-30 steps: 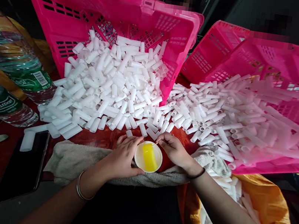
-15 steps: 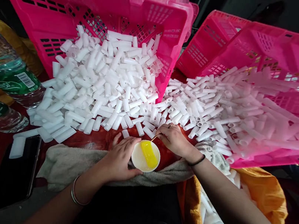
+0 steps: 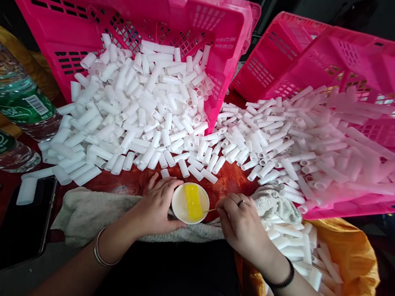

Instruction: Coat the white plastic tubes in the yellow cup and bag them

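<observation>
My left hand (image 3: 156, 206) cups the left rim of a small white dish (image 3: 180, 207) that holds a streak of yellow liquid (image 3: 193, 202). The dish sits on a grey towel (image 3: 87, 213) in front of me. Pinched in my right hand (image 3: 241, 224), a thin stick (image 3: 211, 211) has its tip at the dish's right edge, touching the yellow liquid. Just beyond both hands lie two big heaps of short white tubes (image 3: 140, 109).
Two tilted pink crates (image 3: 92, 8) (image 3: 381, 81) spill the white tubes onto a red cloth. Water bottles (image 3: 15, 101) lie at the left, a black phone (image 3: 20, 225) at the lower left. An orange bag (image 3: 350, 270) with more tubes sits at my right.
My right hand has come down from above the dish to its right side, and the stick's tip now reaches into the yellow liquid. My left hand has stayed on the dish.
</observation>
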The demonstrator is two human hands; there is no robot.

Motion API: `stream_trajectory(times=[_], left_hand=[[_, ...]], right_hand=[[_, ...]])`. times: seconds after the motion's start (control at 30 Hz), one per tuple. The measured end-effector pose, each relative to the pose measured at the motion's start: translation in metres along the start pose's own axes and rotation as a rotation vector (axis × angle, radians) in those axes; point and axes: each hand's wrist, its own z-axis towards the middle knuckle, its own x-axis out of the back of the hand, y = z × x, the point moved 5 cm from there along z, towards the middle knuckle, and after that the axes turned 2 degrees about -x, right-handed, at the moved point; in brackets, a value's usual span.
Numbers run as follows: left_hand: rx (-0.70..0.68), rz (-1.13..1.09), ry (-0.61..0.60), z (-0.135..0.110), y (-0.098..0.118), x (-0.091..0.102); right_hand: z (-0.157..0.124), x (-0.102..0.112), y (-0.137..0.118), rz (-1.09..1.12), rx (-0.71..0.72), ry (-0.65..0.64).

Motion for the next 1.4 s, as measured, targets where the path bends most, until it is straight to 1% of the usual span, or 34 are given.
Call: stream_trajectory(times=[0.07, 0.13, 0.2, 0.3, 0.37, 0.43, 0.47, 0.5, 0.53, 0.6, 0.67, 0.7, 0.73, 0.8, 0.87, 0.9, 0.97, 1.03, 1.1, 1.17, 1.2, 1.23, 1.3, 1.4], left_hand=[[0.005, -0.016, 0.003, 0.0, -0.001, 0.0], [0.013, -0.027, -0.001, 0.0, -0.002, 0.0], [0.018, -0.027, -0.01, -0.001, -0.001, -0.001], [-0.003, -0.008, -0.005, -0.002, -0.001, 0.002], [-0.014, 0.009, 0.051, -0.002, -0.006, 0.012], [0.012, 0.049, 0.139, 0.002, -0.016, 0.027], [0.024, 0.074, 0.164, 0.004, -0.021, 0.033], [0.024, 0.097, 0.161, 0.008, -0.027, 0.038], [0.008, 0.117, 0.132, 0.011, -0.031, 0.041], [-0.056, 0.142, 0.03, 0.018, -0.036, 0.041], [-0.105, 0.164, -0.045, 0.022, -0.038, 0.04], [-0.111, 0.177, -0.063, 0.023, -0.039, 0.04], [-0.11, 0.186, -0.072, 0.023, -0.039, 0.04], [-0.087, 0.178, -0.075, 0.021, -0.038, 0.042], [-0.049, 0.129, -0.055, 0.017, -0.038, 0.046], [-0.03, 0.089, -0.038, 0.015, -0.037, 0.048], [0.01, -0.002, 0.012, 0.011, -0.036, 0.052], [0.079, -0.113, 0.059, 0.005, -0.036, 0.054], [0.183, -0.261, 0.085, -0.002, -0.039, 0.053], [0.271, -0.385, 0.098, -0.011, -0.041, 0.051], [0.294, -0.405, 0.095, -0.015, -0.042, 0.05], [0.298, -0.388, 0.079, -0.019, -0.042, 0.049], [0.266, -0.27, 0.004, -0.027, -0.042, 0.045], [0.227, -0.023, -0.123, -0.033, -0.041, 0.037]], right_hand=[[-0.003, -0.006, -0.002, 0.07, -0.022, 0.009], [-0.001, -0.006, -0.002, 0.096, -0.042, 0.006], [0.007, 0.0, 0.001, 0.061, -0.054, 0.014], [0.029, 0.013, 0.002, -0.053, -0.038, 0.058], [0.047, 0.015, -0.002, -0.131, 0.011, 0.036], [0.062, 0.009, -0.011, -0.212, 0.091, -0.036], [0.068, 0.005, -0.017, -0.248, 0.14, -0.074], [0.072, 0.001, -0.024, -0.28, 0.19, -0.107], [0.075, -0.003, -0.031, -0.304, 0.241, -0.136], [0.079, -0.009, -0.043, -0.322, 0.322, -0.186], [0.082, -0.008, -0.045, -0.29, 0.325, -0.247], [0.084, -0.004, -0.041, -0.25, 0.292, -0.276], [0.087, 0.001, -0.033, -0.207, 0.23, -0.291], [0.095, 0.012, -0.008, -0.173, 0.05, -0.28], [0.103, 0.016, 0.024, -0.246, -0.115, -0.271], [0.105, 0.014, 0.039, -0.299, -0.166, -0.287], [0.108, 0.0, 0.061, -0.361, -0.179, -0.345], [0.108, -0.017, 0.074, -0.361, -0.136, -0.378], [0.104, -0.027, 0.081, -0.313, -0.09, -0.324], [0.097, -0.027, 0.082, -0.236, -0.065, -0.205], [0.091, -0.024, 0.081, -0.204, -0.06, -0.141], [0.084, -0.019, 0.08, -0.165, -0.063, -0.083], [0.065, -0.011, 0.073, -0.03, -0.075, -0.006], [0.035, -0.003, 0.054, 0.316, -0.049, 0.091]])
